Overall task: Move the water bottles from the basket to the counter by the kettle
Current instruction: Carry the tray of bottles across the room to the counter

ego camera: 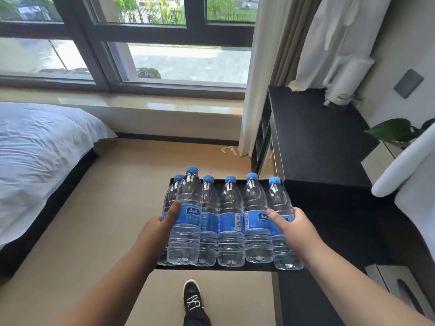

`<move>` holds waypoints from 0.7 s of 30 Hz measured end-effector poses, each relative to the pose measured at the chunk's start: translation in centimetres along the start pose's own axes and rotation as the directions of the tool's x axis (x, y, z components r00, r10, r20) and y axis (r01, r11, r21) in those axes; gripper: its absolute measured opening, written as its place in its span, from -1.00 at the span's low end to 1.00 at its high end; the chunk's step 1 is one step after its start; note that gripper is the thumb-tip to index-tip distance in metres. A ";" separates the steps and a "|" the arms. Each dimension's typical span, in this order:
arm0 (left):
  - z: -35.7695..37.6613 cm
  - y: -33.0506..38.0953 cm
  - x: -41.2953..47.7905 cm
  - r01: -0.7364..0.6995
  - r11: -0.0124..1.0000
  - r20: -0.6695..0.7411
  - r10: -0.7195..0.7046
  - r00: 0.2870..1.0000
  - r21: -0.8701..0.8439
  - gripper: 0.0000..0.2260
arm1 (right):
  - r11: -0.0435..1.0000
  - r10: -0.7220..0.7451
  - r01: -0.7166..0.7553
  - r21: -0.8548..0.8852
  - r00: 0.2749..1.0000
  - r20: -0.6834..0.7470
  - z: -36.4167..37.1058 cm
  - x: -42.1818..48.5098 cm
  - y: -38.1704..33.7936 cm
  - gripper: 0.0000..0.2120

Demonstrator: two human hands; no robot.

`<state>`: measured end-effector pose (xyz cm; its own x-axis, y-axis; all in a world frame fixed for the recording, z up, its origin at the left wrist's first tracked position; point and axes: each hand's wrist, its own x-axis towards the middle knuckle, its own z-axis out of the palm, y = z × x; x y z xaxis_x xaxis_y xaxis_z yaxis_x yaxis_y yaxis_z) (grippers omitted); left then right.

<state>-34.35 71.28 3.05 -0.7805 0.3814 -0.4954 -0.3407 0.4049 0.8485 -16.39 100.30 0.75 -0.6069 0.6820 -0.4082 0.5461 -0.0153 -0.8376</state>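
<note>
Several clear water bottles (pixel 229 222) with blue caps and blue labels lie side by side on a flat black basket (pixel 211 268) held out in front of me. My left hand (pixel 162 222) grips the left end of the row, thumb on a bottle (pixel 187 217) that sits raised above the others. My right hand (pixel 293 223) grips the right end, thumb on the outermost bottle (pixel 281 203). A dark counter (pixel 315 137) stretches along the right wall. No kettle is in view.
A bed (pixel 37 156) with white linen stands at the left. The window and its pale sill (pixel 141 107) lie ahead. A curtain (pixel 261 74) hangs beside the counter; a green plant (pixel 395 130) and a white chair (pixel 409 165) are at right. My shoe (pixel 193 297) is on the tan floor.
</note>
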 end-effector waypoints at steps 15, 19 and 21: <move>-6.9 8.8 16.0 -0.024 0.997 0.074 0.018 0.997 0.076 0.02 | 0.998 0.046 -0.044 0.040 0.997 -0.057 8.2 11.8 -9.8 -0.31; -7.9 10.3 19.0 -0.014 0.995 0.088 0.006 0.996 0.096 0.02 | 0.997 0.061 -0.058 0.048 0.996 -0.066 9.5 13.9 -11.2 -0.34; -8.0 10.9 20.5 -0.016 0.993 0.086 0.006 0.996 0.119 0.01 | 0.998 0.056 -0.053 0.033 0.995 -0.084 9.9 15.2 -11.9 -0.33</move>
<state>-58.25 76.82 3.60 -0.7344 0.4540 -0.5045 -0.2630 0.4949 0.8282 -37.81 103.64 0.90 -0.5247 0.7392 -0.4223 0.5585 -0.0756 -0.8261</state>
